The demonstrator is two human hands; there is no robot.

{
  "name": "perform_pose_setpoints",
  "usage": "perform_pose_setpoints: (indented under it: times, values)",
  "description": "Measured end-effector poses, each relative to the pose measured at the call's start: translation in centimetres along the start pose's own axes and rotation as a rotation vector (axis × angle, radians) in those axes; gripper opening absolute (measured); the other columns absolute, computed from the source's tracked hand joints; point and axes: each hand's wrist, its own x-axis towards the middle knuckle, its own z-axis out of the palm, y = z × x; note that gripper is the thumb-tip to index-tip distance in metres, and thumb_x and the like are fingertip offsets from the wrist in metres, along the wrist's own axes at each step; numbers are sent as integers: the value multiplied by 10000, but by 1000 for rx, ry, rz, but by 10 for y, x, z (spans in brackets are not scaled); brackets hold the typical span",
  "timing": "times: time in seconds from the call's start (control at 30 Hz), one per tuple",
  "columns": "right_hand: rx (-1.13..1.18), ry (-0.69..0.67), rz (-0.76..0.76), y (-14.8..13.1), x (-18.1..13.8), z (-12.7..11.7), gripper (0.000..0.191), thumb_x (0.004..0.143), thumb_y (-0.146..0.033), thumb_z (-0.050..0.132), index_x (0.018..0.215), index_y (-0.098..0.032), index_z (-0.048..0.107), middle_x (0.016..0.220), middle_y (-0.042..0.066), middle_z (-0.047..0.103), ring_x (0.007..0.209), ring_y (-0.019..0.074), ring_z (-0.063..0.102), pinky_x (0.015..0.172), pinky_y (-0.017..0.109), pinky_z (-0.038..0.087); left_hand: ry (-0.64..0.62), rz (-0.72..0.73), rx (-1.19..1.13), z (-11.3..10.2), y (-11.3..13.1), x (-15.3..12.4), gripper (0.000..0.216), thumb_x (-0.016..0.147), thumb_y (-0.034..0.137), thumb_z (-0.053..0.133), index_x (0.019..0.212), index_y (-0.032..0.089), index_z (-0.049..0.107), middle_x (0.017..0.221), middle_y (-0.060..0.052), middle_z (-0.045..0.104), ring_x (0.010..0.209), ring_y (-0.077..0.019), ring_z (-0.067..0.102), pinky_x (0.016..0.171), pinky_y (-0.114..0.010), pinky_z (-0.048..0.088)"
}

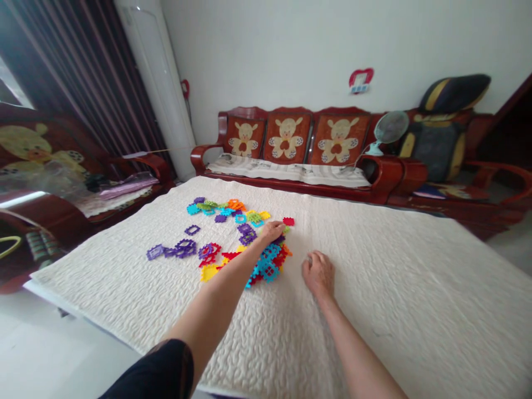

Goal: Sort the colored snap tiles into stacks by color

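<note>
My left hand [273, 230] reaches over the right side of a loose pile of coloured plastic interlocking tiles, its fingers bent and close together. Light green [286, 229] shows at its fingertips; what they grip, if anything, is hidden. Below that wrist lie several blue tiles [269, 270]. A red tile [288, 221] sits just beyond the fingers. To the right of the pile, my right hand [319, 272] rests on the quilted cover with fingers curled in; I cannot see inside its grasp. Purple tiles [185, 249] spread to the left, and orange tiles [235, 204] lie farther back.
A cream quilted cover [394, 288] is spread over the table. Behind it stands a wooden sofa [291, 176] with bear-patterned cushions. A small fan [390, 127] is at the right end. Another wooden armchair [153, 165] stands at the left.
</note>
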Motion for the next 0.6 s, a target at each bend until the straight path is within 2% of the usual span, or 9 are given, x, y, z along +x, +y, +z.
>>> perform_pose_setpoints:
  times: [0.1, 0.17, 0.23, 0.33, 0.37, 0.5, 0.6]
  values:
    - [-8, 0, -17, 1, 0, -1, 284, 864, -233, 462, 1066, -144, 641, 1207, 116, 626, 1136, 223, 502, 913, 333, 327, -23, 55, -19, 4, 9, -2, 336, 847, 390, 531, 1006, 186, 745, 881, -11, 729, 844, -158, 642, 783, -229, 491]
    - [-17, 1, -27, 2, 0, -1, 286, 864, -232, 461, 1065, -140, 642, 1204, 120, 629, 1134, 225, 508, 908, 337, 333, 15, 95, -29, -15, 8, -3, 362, 871, 387, 501, 1060, 179, 729, 935, -15, 731, 872, -159, 641, 804, -232, 491]
    - [-30, -3, -33, 3, 0, 0, 286, 864, -235, 460, 1058, -138, 646, 1195, 123, 632, 1121, 230, 517, 897, 341, 341, 117, 91, 3, -50, 0, -6, 378, 882, 388, 491, 1087, 167, 719, 954, -26, 733, 883, -168, 645, 808, -241, 496]
    - [-45, -6, -36, 5, 1, 3, 279, 860, -235, 462, 1037, -138, 654, 1178, 121, 640, 1086, 233, 534, 877, 342, 354, 326, -72, 142, -123, -26, -21, 369, 883, 386, 487, 1039, 157, 731, 925, -44, 736, 862, -193, 657, 788, -270, 506]
    - [-48, -8, -36, 5, 2, 3, 276, 857, -234, 466, 1032, -138, 657, 1174, 120, 642, 1075, 234, 539, 870, 342, 358, 383, -114, 163, -149, -38, -29, 379, 896, 368, 458, 1072, 155, 718, 976, -56, 733, 908, -202, 656, 814, -281, 501]
    - [-53, -14, -34, 5, 2, 3, 275, 846, -235, 482, 1023, -137, 668, 1158, 119, 646, 1050, 234, 545, 857, 339, 371, 607, -341, 263, -240, -86, -77, 432, 915, 327, 394, 1205, 131, 647, 1162, -138, 684, 1086, -264, 614, 929, -352, 449]
    - [-52, -19, -23, 3, 2, 1, 284, 849, -232, 473, 1027, -135, 671, 1161, 122, 643, 1046, 232, 544, 860, 339, 373, 712, -518, 343, -285, -119, -116, 454, 906, 310, 371, 1214, 98, 630, 1214, -211, 641, 1133, -339, 578, 935, -435, 424]
